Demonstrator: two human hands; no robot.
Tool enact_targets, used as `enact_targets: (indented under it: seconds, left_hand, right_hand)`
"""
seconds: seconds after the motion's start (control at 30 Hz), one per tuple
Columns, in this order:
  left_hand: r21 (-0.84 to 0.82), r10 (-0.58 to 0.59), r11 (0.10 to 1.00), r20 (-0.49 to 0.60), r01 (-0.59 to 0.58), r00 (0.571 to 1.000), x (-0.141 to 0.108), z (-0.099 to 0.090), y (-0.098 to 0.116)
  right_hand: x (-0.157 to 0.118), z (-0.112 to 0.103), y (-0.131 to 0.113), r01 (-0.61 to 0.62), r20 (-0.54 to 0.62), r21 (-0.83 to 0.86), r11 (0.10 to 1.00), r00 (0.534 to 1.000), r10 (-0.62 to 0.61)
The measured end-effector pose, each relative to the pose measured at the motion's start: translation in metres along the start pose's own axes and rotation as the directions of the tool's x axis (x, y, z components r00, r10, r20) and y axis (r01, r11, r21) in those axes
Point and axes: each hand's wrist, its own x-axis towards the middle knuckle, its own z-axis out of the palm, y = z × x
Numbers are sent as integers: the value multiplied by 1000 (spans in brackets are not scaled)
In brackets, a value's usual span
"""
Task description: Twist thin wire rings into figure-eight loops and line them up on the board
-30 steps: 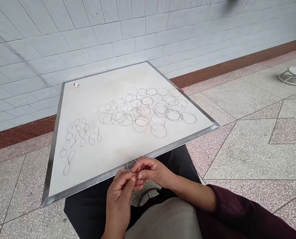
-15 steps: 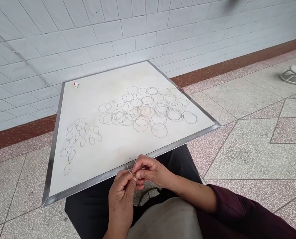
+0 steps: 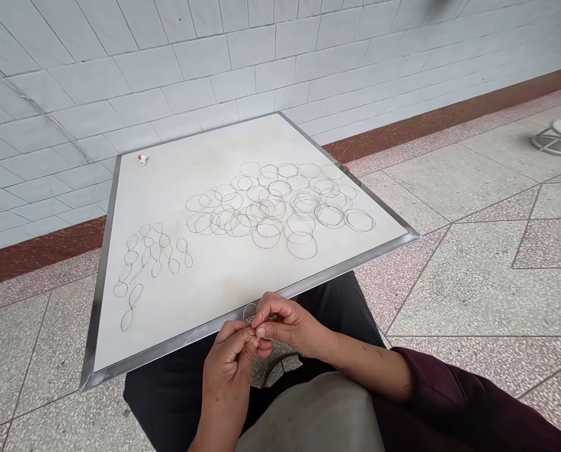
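My left hand (image 3: 235,355) and my right hand (image 3: 283,323) meet at the table's front edge, their fingertips pinching one thin wire loop (image 3: 249,307). Part of the loop stands up above the fingers; the rest is hidden by them. On the white table (image 3: 205,276), many thin wire rings (image 3: 267,232) lie overlapping across the middle and right. Several wires twisted into figure-eight shapes (image 3: 131,307) lie at the left side, apart from the rings.
A small red and white object (image 3: 143,160) sits at the table's back left corner. A metal rim (image 3: 346,267) borders the table. Behind it stands a white tiled wall (image 3: 195,56). A round stool (image 3: 560,137) is on the floor at the far right.
Less of the wire loop shows above my fingertips, and its visible part looks smaller. My left hand has turned slightly; both hands keep their pinch.
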Motion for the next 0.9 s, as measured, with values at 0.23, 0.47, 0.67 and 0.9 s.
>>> enact_targets:
  seconds: [0.23, 0.47, 0.67, 0.9]
  left_hand:
    - [63, 9, 998, -36, -6, 999, 4, -1, 3]
    - [24, -41, 999, -26, 42, 999, 6, 0, 6]
    - [-27, -137, 990, 87, 139, 987, 8, -4, 8]
    - [-72, -251, 960, 202, 270, 947, 9, 0, 12]
  right_hand:
    - [-1, 4, 5, 45, -41, -5, 999, 998, -46]
    - [4, -11, 4, -96, 142, 137, 986, 987, 77]
    - [7, -31, -8, -83, 245, -44, 996, 965, 92]
    - [20, -39, -14, -94, 540, -176, 980, 823, 176]
